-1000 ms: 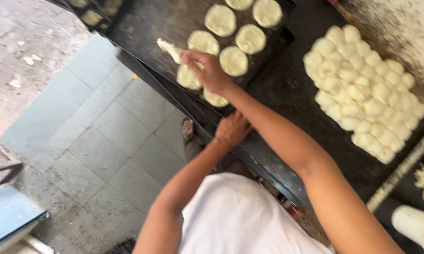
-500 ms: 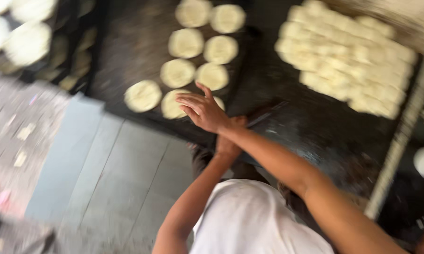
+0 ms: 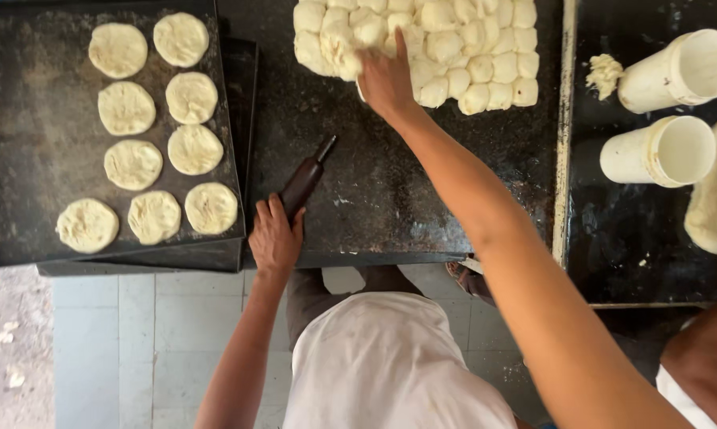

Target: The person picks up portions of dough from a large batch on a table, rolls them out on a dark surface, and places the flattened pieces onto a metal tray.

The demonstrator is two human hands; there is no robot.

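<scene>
My right hand [image 3: 386, 79] reaches across the dark worktop [image 3: 390, 206] to the near left edge of a block of several pale dough balls [image 3: 462, 48]. Its fingers curl over one ball there. My left hand [image 3: 275, 237] sits at the worktop's front edge, closed around the near end of a dark brown rolling pin [image 3: 307, 179] that lies slanted on the surface. To the left, a black tray [image 3: 25, 159] carries several flattened dough discs [image 3: 191, 149] in two columns.
Two white cylindrical cups [image 3: 660, 151] lie on their sides on a separate dark surface at the right, beside a small dough scrap [image 3: 603, 73] and a large dough mass [image 3: 716, 199]. Another person's arm [image 3: 704, 357] shows at the bottom right. Grey floor tiles [image 3: 144, 349] lie below.
My right hand has left the tray of flattened discs and moved right to the block of dough balls. The view has swung right. My left hand stays at the worktop's edge.
</scene>
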